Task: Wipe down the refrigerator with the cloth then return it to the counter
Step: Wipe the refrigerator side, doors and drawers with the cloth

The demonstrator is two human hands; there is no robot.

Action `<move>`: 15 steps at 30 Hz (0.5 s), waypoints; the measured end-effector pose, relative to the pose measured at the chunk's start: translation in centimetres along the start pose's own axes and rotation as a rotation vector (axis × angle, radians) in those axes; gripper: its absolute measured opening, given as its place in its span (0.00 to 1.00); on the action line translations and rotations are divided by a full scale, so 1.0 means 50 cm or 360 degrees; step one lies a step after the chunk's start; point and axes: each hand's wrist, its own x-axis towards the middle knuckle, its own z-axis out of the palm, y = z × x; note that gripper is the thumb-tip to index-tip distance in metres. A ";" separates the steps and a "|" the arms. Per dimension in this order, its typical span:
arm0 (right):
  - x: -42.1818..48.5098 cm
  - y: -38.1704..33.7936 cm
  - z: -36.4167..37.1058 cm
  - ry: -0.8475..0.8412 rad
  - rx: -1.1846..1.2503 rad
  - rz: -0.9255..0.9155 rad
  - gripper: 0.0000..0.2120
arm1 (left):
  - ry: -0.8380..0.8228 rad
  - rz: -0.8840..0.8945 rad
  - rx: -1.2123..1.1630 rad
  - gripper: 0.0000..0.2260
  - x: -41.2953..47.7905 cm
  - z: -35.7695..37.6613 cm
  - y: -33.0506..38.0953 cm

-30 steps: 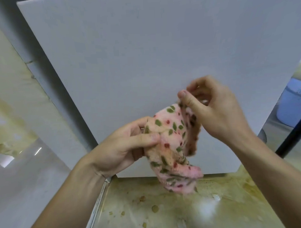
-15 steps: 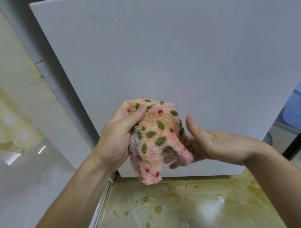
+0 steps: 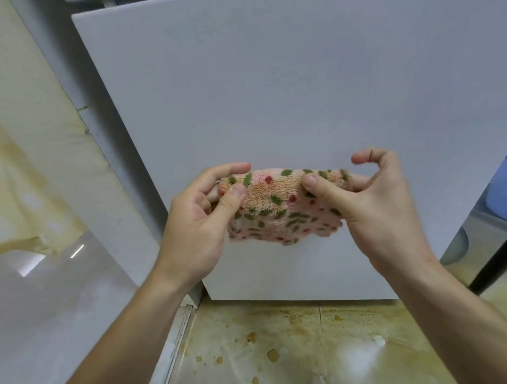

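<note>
Both hands are up in front of the white refrigerator [image 3: 271,90] door, sharing the pink cloth [image 3: 278,208] with the green and red spots. Left hand [image 3: 196,222] pinches the left end, thumb on top and fingers curled behind. Right hand [image 3: 382,213] pinches the right end the same way, with its index finger lifted free. The cloth is stretched between them, its lower edge hanging loose, and I can't tell if it touches the door. Stained yellowish floor tiles [image 3: 280,349] sit below.
</note>
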 end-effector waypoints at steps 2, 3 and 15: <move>0.002 -0.012 -0.010 -0.0239 -0.0103 -0.0102 0.26 | 0.0036 0.0043 0.0153 0.11 0.004 -0.015 -0.011; 0.007 -0.013 -0.014 -0.0328 -0.0220 -0.0154 0.21 | 0.0050 0.0059 0.0221 0.10 0.006 -0.023 -0.014; 0.035 0.099 0.148 0.0443 -0.0634 -0.0982 0.11 | 0.0705 0.0560 0.0933 0.04 0.057 -0.029 -0.078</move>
